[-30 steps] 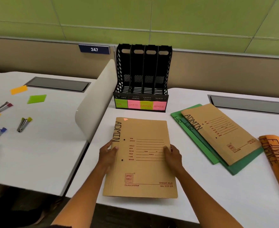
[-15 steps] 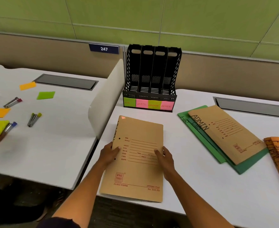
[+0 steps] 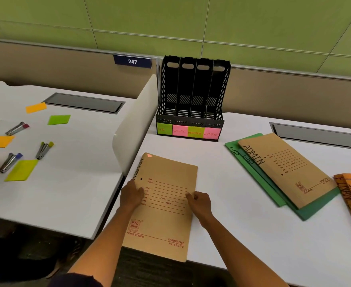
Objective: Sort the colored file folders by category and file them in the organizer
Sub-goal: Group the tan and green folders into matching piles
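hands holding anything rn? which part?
Yes: the brown folder, by its two long side edges. Left hand on the spine edge, right hand on the open edge.

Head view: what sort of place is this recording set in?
Most likely an open-plan office: white desks split by a low divider, a numbered seat plate reading 247 on the partition, and a black file organizer with category labels.

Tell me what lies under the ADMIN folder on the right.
Under the ADMIN folder two green folders stick out, both marked HR. Anything else beneath is covered.
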Tool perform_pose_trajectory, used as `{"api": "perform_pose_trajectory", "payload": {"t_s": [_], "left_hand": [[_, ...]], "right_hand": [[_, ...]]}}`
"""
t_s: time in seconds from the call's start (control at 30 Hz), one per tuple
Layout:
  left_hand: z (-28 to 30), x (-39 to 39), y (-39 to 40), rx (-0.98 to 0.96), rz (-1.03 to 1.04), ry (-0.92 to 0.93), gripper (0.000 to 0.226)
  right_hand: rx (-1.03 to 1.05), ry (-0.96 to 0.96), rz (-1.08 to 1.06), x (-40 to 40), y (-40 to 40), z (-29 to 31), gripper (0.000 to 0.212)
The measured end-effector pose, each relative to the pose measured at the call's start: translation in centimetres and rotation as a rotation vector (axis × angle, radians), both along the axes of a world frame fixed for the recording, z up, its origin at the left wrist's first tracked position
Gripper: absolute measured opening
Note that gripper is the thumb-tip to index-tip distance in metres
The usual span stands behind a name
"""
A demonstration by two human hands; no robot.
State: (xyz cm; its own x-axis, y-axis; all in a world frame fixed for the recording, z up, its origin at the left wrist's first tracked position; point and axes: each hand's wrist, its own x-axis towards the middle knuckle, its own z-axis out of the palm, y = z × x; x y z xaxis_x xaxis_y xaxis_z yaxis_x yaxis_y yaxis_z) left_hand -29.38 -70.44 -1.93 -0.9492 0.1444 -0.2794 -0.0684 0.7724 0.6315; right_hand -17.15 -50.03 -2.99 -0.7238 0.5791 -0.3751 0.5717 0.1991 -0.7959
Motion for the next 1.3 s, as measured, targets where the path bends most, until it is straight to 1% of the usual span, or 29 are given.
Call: {"api": "perform_pose_trajectory", "payload": {"t_s": [0.1,0.13,0.2,0.27,0.5,0.73,0.9,1.07,1.2,1.3], "left_hand": [[-0.2,0.0,0.8,-0.047,-0.02,0.063,0.045],[0.0,0.1,1.4,-0.056,-0.026,0.097,0.052],[0.5,0.5,3.0,-0.025,-0.039,0.151,0.062],[0.9,0.9,5.0,0.023,-0.076,0.16,0.067],[2.4,3.2,15.0,0.259,-0.223,0.061,0.063],[3.7,6.6,26.4,0.377,-0.278,-0.112,0.057],[3.9,8.9,34.6,0.451,-0.239,-0.252,0.053],[3.8,11.1,41.3,0.46,-0.219,-0.352,0.061],[3.4,12.3,44.9,0.454,-0.186,-0.382,0.071],[3.0,12.9,46.5,0.445,-0.129,-0.357,0.07]], "right_hand": [[0.029,-0.02,0.078,0.2,0.4,0.4,0.021],[0.043,-0.008,0.089,0.3,0.8,0.5,0.028],[0.052,0.015,0.045,0.8,1.8,1.1,0.046],[0.073,0.047,0.0,1.1,3.4,1.8,0.049],[0.167,0.116,-0.151,3.4,12.7,3.5,0.042],[0.286,0.124,-0.255,6.1,25.4,5.0,0.044],[0.367,0.018,-0.263,8.0,34.2,4.9,0.048],[0.395,-0.107,-0.216,9.4,41.2,4.0,0.057],[0.395,-0.183,-0.148,10.1,45.1,3.1,0.063],[0.394,-0.251,-0.085,10.4,47.2,2.3,0.068]]}}
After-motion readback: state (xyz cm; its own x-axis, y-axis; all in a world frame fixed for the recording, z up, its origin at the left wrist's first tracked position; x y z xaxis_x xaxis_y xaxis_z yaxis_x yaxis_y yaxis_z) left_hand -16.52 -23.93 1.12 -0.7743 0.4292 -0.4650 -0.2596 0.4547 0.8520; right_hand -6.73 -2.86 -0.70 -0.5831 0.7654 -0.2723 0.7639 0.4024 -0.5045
